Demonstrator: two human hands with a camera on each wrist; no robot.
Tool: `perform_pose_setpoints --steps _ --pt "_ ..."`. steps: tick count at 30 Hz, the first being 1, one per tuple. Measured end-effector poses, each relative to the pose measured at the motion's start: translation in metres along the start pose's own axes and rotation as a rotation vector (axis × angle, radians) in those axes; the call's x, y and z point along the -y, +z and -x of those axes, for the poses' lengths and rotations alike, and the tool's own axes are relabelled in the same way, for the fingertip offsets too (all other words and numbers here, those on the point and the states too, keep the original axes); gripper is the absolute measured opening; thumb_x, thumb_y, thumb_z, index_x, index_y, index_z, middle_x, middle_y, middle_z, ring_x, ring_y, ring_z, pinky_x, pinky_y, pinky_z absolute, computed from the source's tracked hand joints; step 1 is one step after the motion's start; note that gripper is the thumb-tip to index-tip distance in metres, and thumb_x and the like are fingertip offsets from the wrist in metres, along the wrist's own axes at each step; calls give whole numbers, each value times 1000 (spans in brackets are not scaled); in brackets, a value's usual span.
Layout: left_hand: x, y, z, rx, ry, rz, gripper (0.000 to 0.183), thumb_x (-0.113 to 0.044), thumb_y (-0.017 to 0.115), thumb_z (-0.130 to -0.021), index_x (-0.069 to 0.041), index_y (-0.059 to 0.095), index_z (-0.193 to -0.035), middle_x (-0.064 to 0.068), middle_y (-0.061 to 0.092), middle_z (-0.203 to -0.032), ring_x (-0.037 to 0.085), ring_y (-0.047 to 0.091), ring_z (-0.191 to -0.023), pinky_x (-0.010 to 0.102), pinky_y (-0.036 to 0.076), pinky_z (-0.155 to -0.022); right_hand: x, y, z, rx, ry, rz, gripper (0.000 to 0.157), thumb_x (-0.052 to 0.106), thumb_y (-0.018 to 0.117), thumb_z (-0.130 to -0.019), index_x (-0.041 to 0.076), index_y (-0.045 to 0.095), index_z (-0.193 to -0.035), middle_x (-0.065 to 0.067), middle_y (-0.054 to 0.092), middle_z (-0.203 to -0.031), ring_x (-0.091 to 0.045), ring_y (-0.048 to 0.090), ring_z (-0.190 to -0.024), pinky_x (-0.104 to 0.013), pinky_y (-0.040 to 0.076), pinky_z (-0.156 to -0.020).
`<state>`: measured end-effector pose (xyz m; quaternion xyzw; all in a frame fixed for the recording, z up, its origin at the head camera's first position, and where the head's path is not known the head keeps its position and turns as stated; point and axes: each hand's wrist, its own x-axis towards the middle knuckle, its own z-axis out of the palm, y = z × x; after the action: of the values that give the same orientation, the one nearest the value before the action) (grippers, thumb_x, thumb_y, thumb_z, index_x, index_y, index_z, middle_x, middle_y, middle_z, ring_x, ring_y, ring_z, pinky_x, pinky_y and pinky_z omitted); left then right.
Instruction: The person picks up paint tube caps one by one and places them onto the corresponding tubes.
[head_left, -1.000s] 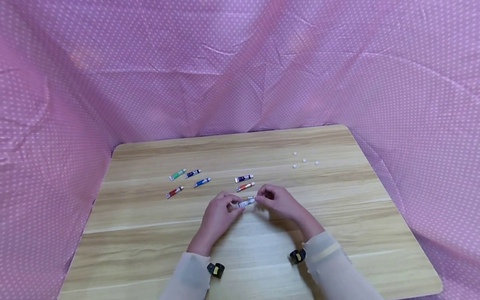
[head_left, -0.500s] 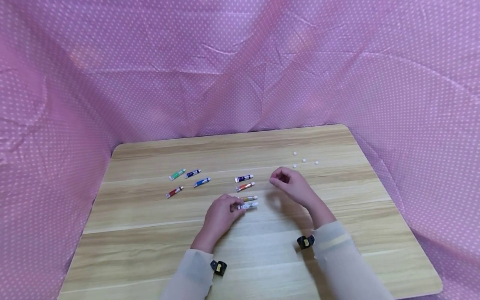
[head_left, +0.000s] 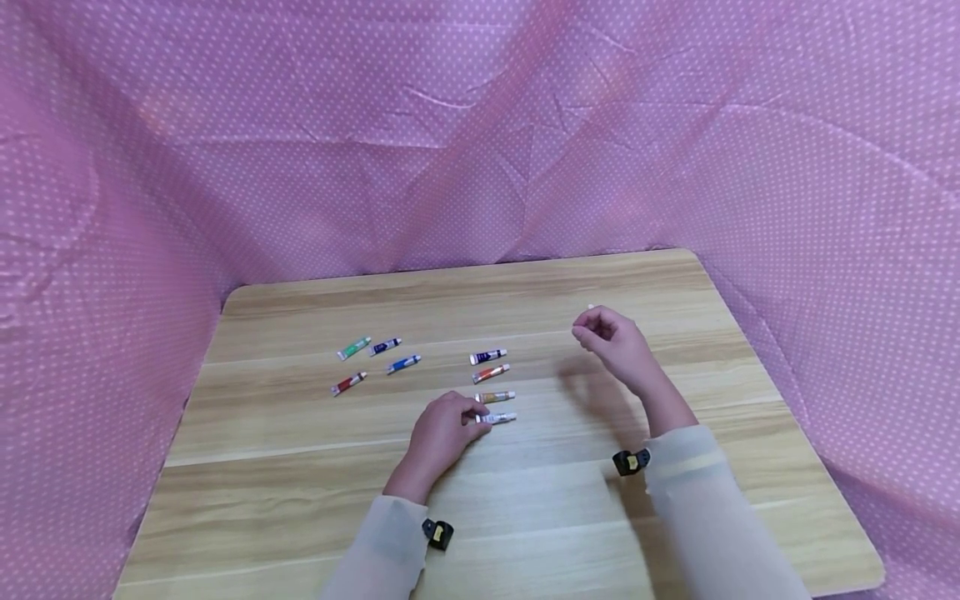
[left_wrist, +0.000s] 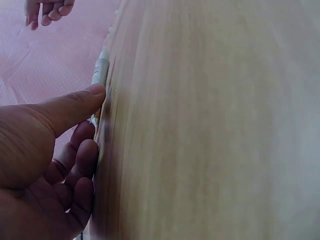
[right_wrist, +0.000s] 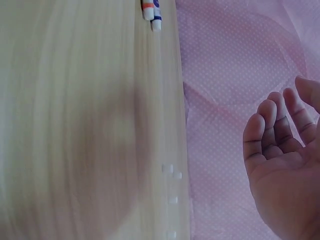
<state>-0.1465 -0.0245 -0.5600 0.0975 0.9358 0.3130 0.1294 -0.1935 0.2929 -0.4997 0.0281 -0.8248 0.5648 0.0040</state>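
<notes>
My left hand [head_left: 444, 432] pinches the tail end of a white paint tube [head_left: 501, 418], which lies low at the tabletop. In the left wrist view the thumb lies along this white tube [left_wrist: 101, 67], with the other fingers curled below. A gold paint tube [head_left: 497, 397] lies just behind it, close to the left fingertips. Farther right my right hand [head_left: 617, 346] hovers over the table with fingers loosely bent. Nothing shows between thumb and fingers in the right wrist view. Small white caps [right_wrist: 173, 199] lie near that hand, mostly hidden by it in the head view.
An orange tube [head_left: 491, 373] and a dark violet tube [head_left: 488, 357] lie behind the gold one. To the left are a green tube [head_left: 354, 348], a dark blue tube [head_left: 386, 347], a blue tube [head_left: 404, 364] and a red tube [head_left: 349, 384]. Pink dotted cloth [head_left: 480, 167] surrounds the wooden table [head_left: 300, 500].
My right hand has left the white tube and moved back and right, towards the caps. The left hand has drawn the white tube slightly nearer, apart from the gold one.
</notes>
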Motion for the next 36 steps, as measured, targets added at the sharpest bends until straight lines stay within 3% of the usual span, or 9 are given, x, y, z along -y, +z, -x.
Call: perform_pose_setpoints --steps 6,12,27,31,36 --pt "3 0 -1 19 42 -33 16 -32 88 -93 -27 85 -109 -6 73 -105 11 60 -91 36 53 -87 -7 -9 -5 -58 -3 -65 26 17 69 -108 -4 65 -122 9 63 -92 -3 61 -83 -17 53 -73" --pt "4 1 -1 20 40 -31 18 -32 87 -93 -26 85 -110 -6 73 -105 11 60 -91 37 54 -88 -17 -20 -6 -95 14 -132 31 13 68 -107 -10 61 -128 13 64 -94 -1 62 -85 -16 56 -79" --pt "4 -2 1 31 -19 56 25 -31 87 -94 -26 81 -119 -4 70 -118 14 60 -96 36 56 -90 -38 -43 -12 -163 20 -175 29 13 70 -106 -7 62 -126 15 64 -93 0 63 -83 -14 56 -78" --pt "7 -3 3 14 -19 81 26 -31 88 -93 -25 81 -117 -5 69 -115 14 60 -96 35 56 -88 -42 -47 -13 -190 14 -169 36 12 69 -107 -13 59 -130 16 64 -94 0 62 -84 -13 56 -79" --pt "11 -7 5 -17 -32 95 28 -32 88 -92 -25 79 -117 -7 67 -108 13 59 -93 32 53 -84 -48 -53 -13 -222 40 -117 38 15 69 -107 -11 59 -133 20 65 -97 2 63 -88 -11 55 -82"
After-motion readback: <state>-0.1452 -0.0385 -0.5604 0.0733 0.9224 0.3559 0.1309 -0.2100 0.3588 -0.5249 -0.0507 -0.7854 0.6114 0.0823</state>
